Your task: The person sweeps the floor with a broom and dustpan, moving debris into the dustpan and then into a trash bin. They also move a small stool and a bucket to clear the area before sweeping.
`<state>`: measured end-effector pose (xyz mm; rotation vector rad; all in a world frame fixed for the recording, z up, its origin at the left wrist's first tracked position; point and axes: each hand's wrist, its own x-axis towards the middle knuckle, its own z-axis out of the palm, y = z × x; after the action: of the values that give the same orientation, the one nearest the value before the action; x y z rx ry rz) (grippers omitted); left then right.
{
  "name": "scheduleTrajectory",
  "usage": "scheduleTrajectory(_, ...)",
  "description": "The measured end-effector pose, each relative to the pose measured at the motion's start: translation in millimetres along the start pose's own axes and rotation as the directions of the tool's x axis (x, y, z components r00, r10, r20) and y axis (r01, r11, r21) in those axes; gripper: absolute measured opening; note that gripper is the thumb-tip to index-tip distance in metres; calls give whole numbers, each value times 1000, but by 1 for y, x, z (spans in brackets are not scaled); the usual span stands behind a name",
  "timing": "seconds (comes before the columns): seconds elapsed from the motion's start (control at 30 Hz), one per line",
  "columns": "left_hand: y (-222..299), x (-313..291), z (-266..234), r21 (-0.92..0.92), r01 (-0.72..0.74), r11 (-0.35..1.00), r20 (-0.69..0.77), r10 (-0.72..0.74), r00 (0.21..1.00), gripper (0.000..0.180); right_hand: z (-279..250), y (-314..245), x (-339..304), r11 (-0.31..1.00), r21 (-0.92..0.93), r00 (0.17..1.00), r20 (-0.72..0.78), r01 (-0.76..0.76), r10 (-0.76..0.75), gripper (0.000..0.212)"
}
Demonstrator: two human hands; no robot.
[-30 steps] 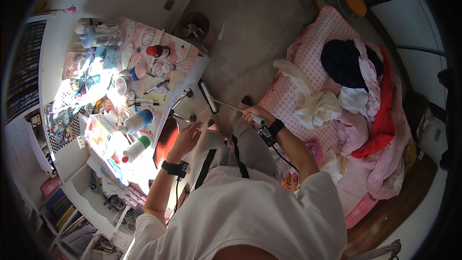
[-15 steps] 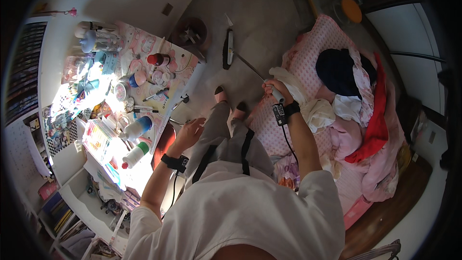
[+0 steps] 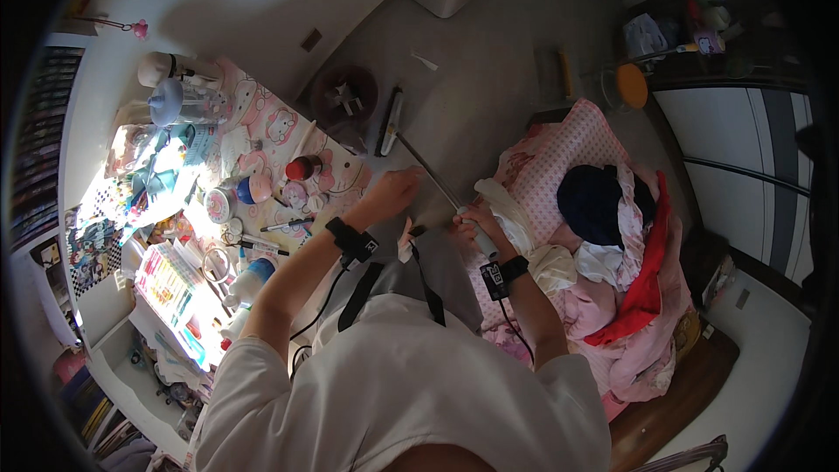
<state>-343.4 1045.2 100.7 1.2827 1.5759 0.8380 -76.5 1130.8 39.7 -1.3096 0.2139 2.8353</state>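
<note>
a home bedroom: left of the fingers stands a cluttered desk (image 3: pixel 262 135) with a pink cartoon mat; right of them a bed (image 3: pixel 559 153) piled with clothes (image 3: pixel 620 236).

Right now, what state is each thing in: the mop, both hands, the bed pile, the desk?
Floor mop: tilted, head flat on the floor, handle running back to the person.
Right hand: closed around the mop handle.
Left hand: held out forward; whether it touches the handle is unclear.
Clothes: heaped loose on the bed.
Desk: cluttered with small items.

Grey floor (image 3: pixel 489 61), sunlit cluttered desk (image 3: pixel 262 135), pink-sheeted bed (image 3: pixel 568 144), white wall (image 3: pixel 253 0).
</note>
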Motion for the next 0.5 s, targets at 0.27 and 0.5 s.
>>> scheduleTrajectory(0.27,-104,122,28,-943,333,19,240,-655,717,34,7,-63,-6,992,23,991,39,125,-126,15)
scheduleTrajectory(0.5,-217,192,55,-962,-113,-249,185,-896,404,42,23,-125,-71,851,-443,885,-462,-284,55,22)
